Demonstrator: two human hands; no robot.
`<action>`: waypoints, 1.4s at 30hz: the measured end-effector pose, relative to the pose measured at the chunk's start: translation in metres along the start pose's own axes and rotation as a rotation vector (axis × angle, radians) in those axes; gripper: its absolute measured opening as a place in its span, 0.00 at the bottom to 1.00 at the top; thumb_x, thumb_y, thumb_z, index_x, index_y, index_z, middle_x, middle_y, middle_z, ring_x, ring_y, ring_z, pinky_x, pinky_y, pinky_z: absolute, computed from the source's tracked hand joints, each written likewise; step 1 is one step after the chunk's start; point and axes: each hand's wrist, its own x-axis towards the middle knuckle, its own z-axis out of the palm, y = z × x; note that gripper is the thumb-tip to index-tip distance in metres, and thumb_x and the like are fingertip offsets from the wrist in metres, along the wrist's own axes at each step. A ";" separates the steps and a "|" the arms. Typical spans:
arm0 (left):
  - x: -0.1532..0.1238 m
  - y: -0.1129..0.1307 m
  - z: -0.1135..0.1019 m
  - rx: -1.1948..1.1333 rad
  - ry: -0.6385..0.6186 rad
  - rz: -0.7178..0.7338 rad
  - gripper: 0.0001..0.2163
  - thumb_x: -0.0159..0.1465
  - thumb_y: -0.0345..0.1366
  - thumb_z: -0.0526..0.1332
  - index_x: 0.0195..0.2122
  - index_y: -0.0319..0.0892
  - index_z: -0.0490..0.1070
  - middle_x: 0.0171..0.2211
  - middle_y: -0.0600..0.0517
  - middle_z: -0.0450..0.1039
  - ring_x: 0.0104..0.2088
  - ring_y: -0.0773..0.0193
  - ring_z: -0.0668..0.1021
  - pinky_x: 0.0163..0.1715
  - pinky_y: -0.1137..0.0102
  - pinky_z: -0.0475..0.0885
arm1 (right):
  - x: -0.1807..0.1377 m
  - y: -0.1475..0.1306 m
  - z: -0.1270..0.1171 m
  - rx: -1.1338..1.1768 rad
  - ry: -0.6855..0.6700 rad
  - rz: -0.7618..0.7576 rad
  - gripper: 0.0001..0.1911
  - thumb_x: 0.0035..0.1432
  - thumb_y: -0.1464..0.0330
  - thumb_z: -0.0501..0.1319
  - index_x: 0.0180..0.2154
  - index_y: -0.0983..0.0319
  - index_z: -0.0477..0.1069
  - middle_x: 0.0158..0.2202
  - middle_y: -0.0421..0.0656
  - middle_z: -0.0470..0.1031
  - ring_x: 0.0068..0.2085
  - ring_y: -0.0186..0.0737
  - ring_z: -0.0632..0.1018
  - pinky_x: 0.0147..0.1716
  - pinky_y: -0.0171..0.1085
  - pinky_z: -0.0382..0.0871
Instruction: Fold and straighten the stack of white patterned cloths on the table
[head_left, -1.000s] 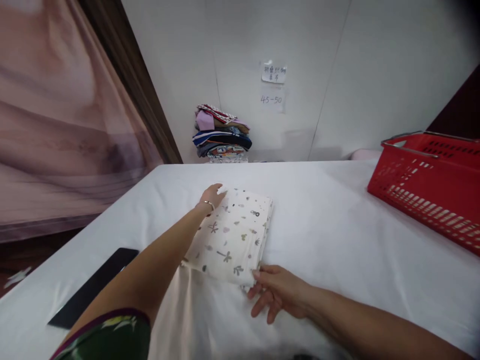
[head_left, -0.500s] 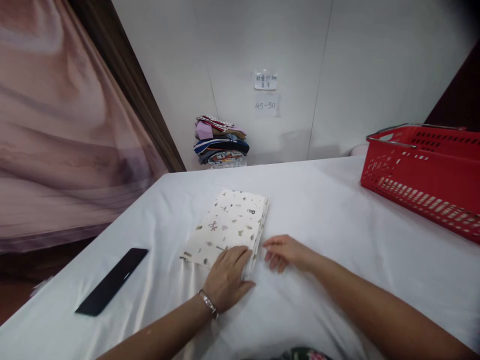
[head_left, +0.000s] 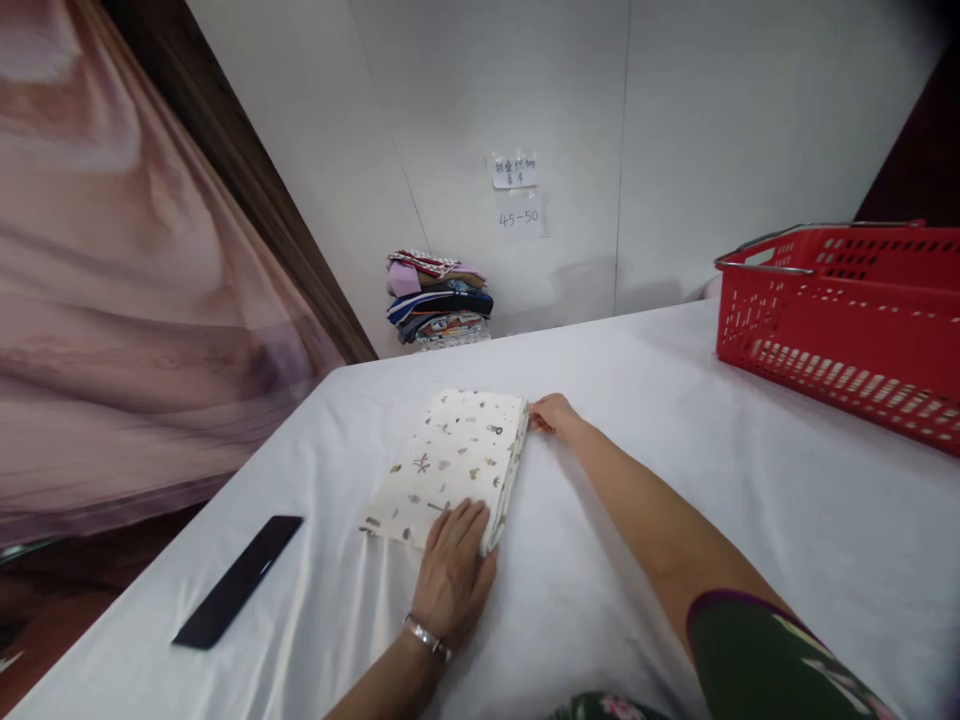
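Observation:
A folded cream cloth (head_left: pixel 450 450) with small printed motifs lies on the white-covered table, its layered folds showing along the right side. My left hand (head_left: pixel 452 570), with a bracelet at the wrist, rests fingers flat on the cloth's near right corner. The thumb of that hand sits beside the near edge. At the far right corner, my right hand (head_left: pixel 553 415) has its fingers pinched together on the cloth's edge. Its fingertips are partly hidden.
A long black flat object (head_left: pixel 240 582) lies left on the table (head_left: pixel 615 520). At the right stands a red plastic basket (head_left: pixel 847 335) with metal handles. A stack of folded fabrics (head_left: pixel 439 300) is by the wall, below paper signs (head_left: pixel 517 195). A pink curtain (head_left: pixel 135 300) hangs at left.
My right hand has moved away from me along the cloth's right side to its far corner and closed on the edge. My left hand stays on the near corner. The view has shifted slightly.

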 end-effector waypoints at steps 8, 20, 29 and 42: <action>0.001 -0.005 0.001 -0.026 -0.012 -0.025 0.17 0.57 0.34 0.54 0.49 0.41 0.65 0.50 0.45 0.67 0.53 0.54 0.66 0.50 0.55 0.64 | 0.027 0.014 -0.007 -0.047 0.056 -0.098 0.03 0.50 0.72 0.58 0.26 0.66 0.66 0.16 0.37 0.67 0.13 0.25 0.64 0.13 0.26 0.52; 0.003 -0.009 0.004 -0.042 -0.041 -0.033 0.17 0.57 0.34 0.54 0.48 0.42 0.67 0.51 0.45 0.66 0.53 0.53 0.66 0.49 0.55 0.65 | 0.032 0.021 -0.004 -0.201 0.062 -0.248 0.06 0.48 0.74 0.56 0.20 0.65 0.66 0.09 0.34 0.61 0.13 0.26 0.62 0.16 0.28 0.54; 0.001 -0.008 0.003 -0.071 -0.020 -0.051 0.17 0.56 0.35 0.56 0.48 0.44 0.67 0.50 0.46 0.67 0.52 0.52 0.67 0.49 0.55 0.65 | 0.030 0.014 -0.005 -0.100 -0.043 -0.162 0.10 0.55 0.67 0.55 0.24 0.65 0.64 0.19 0.41 0.71 0.14 0.26 0.67 0.12 0.27 0.52; 0.015 0.002 -0.001 -0.116 0.053 -0.134 0.10 0.57 0.34 0.55 0.39 0.43 0.70 0.42 0.46 0.71 0.46 0.55 0.72 0.45 0.57 0.66 | 0.031 0.014 0.000 -0.073 0.028 -0.195 0.03 0.48 0.76 0.57 0.25 0.65 0.66 0.10 0.34 0.63 0.12 0.26 0.63 0.13 0.26 0.53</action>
